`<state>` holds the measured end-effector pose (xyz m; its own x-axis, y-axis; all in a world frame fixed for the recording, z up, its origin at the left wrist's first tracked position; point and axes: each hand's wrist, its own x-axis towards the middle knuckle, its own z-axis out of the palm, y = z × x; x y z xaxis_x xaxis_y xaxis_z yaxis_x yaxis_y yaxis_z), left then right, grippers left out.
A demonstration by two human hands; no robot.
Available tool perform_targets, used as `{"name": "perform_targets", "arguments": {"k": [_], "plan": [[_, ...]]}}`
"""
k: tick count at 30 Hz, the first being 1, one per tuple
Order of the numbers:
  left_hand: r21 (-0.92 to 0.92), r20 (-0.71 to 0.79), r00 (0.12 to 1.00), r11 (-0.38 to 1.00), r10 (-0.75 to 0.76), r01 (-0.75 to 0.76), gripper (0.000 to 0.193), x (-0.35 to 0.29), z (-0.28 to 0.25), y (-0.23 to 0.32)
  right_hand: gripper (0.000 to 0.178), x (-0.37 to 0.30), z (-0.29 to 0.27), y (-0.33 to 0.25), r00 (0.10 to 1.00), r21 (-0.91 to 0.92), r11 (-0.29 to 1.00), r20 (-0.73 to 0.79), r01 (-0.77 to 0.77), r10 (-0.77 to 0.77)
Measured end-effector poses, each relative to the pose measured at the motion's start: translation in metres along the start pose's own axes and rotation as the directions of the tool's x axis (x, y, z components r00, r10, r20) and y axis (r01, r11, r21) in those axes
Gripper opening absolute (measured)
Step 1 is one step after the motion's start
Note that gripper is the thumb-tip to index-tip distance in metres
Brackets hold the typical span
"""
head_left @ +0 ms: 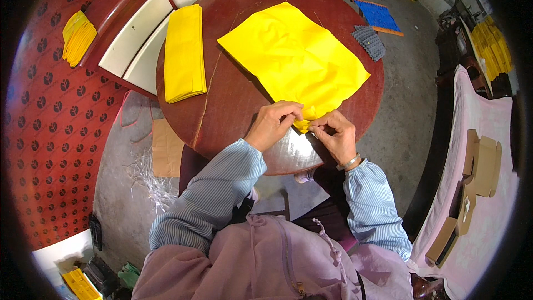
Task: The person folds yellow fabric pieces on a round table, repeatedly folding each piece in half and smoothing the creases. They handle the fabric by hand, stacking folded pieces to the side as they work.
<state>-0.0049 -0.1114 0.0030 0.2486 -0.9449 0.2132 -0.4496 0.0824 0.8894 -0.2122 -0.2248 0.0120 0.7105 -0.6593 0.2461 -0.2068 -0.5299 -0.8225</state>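
Observation:
A large yellow fabric sheet (297,55) lies spread and wrinkled across the round red-brown table (233,128). Its near corner is bunched up between my two hands. My left hand (275,124) pinches the gathered edge from the left, thumb against fingers. From the right, my right hand (335,135) grips the same bunched corner, fingers curled in. The two hands are a short way apart, with folds of the cloth between them. On the table's left side rests a neat stack of folded yellow fabric (185,55), which neither hand touches.
A grey textured piece (368,43) lies at the table's right edge, near a blue mat (378,16). More yellow bundles (79,38) sit on the red patterned surface at left. Opened cardboard boxes (469,194) lie on a pink cloth at right. White strips (152,180) litter the floor.

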Motion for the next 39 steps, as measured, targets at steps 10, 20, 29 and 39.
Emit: {"name": "perform_targets", "arguments": {"k": [10,20,29,39], "plan": [[0.029,0.031,0.996,0.997,-0.078,0.077,0.011,0.002,0.000,0.006,0.014,0.001,0.001,-0.002,0.999,-0.031,0.999,-0.030,0.014,-0.015],[0.057,-0.014,0.996,0.995,-0.083,0.084,0.011,-0.001,0.004,0.003,0.014,0.003,-0.004,-0.001,0.980,-0.140,0.970,0.021,0.198,-0.197],[0.082,0.021,0.997,0.993,0.077,-0.079,0.010,-0.002,-0.001,-0.002,0.015,0.001,-0.002,-0.003,0.999,-0.037,0.998,0.008,0.041,-0.040],[-0.001,-0.020,0.993,0.993,-0.120,0.120,0.010,0.000,0.006,0.006,0.015,0.004,-0.006,-0.006,0.971,-0.211,0.948,0.044,0.240,-0.236]]}}
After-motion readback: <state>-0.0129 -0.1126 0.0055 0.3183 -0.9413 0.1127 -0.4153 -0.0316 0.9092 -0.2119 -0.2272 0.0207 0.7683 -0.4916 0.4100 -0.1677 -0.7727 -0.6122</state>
